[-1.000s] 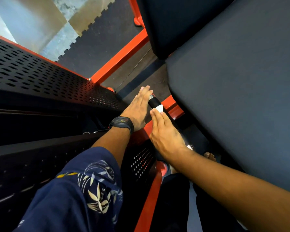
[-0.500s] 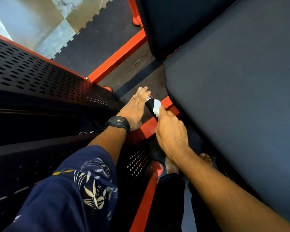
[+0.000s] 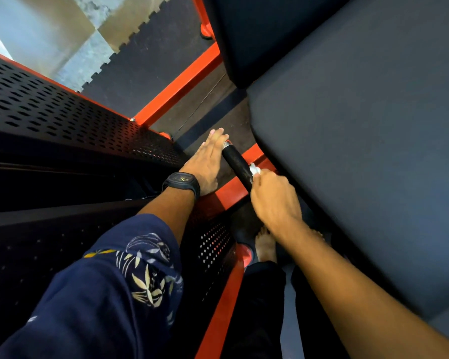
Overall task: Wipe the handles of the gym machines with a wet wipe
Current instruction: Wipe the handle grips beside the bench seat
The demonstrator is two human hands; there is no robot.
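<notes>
Head view looks steeply down between a dark seat pad (image 3: 360, 151) and a black perforated cover (image 3: 62, 112), where a short black handle (image 3: 237, 164) with a metal end cap juts out just above the orange frame (image 3: 231, 190) of the machine.

The left hand (image 3: 208, 161), a watch (image 3: 182, 181) on its wrist, lies flat beside the handle. Its fingers are straight and pressed against the far end near the cap, steadying rather than gripping. The right hand (image 3: 272, 198) is at the near end of the handle, by the edge of the seat pad. Its fingers are curled round the bar with the wet wipe (image 3: 254, 170) bunched inside, and only a small white corner shows above the knuckles. The hand is slightly blurred, so I cannot tell how much of the wipe actually meets the bar.

Several things could go wrong from here:

- **Missed areas:** The wipe looks wadded small, so a stroke may clean only a narrow strip and miss the underside and the cap.
- **Dropped wipe:** A loose grip could let it slide out and fall toward the bare foot (image 3: 266, 244) below.
- **Handle shifting:** The left hand only presses, so a firm pull might shift the handle if it pivots.
- **Scraped knuckles:** The space is tight, and the knuckles could scrape the frame or the pad edge.
</notes>
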